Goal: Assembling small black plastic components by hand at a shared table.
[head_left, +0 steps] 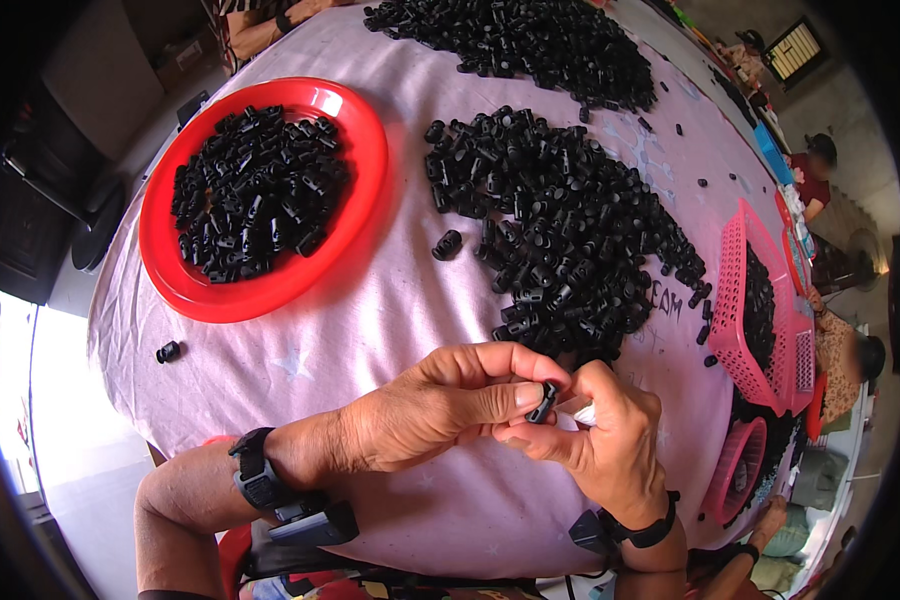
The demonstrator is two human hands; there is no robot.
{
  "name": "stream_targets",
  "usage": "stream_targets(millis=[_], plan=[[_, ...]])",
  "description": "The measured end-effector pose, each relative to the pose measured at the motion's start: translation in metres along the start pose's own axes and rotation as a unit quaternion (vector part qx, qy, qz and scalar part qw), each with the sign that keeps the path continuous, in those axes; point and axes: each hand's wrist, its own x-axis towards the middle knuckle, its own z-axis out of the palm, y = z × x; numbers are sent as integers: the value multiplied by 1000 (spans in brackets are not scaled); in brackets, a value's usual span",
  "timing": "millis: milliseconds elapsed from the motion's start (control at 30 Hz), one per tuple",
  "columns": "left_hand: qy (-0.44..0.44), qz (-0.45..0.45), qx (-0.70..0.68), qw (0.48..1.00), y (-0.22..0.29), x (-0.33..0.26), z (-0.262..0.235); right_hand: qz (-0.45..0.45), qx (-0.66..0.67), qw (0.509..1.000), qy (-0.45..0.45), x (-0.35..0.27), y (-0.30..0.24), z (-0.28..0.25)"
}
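Note:
My left hand (410, 410) pinches a small black plastic cord lock (541, 403) between thumb and fingers. Close against it, my right hand (610, 440) has its thumb and fingers drawn together at the piece's lower end. A small white patch (582, 413) shows at the right fingers; whether it is a wrap or a held scrap, I cannot tell. Just beyond both hands lies a large heap of similar black cord locks (560, 230). To the left, a red round plate (370, 190) holds many more. One loose piece (168, 352) lies below the plate, another (447, 245) beside the heap.
A second black heap (530, 40) lies at the far side of the pink tablecloth (300, 390). Pink baskets (735, 340) with black pieces stand at right. Other people sit around, one forearm (255, 32) at the far left, another person's hand (770, 520) at lower right.

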Motion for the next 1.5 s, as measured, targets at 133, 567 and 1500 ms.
stream_targets(millis=[133,567,1500], plan=[[11,-5,14,1000,2,2,-1,-18,-32,999,6,4,3,0],[8,6,51,999,3,3,-1,-23,-74,997,23,3,3,2],[11,29,79,996,1,2,-4,-57,-116,992,11,1,7,6]])
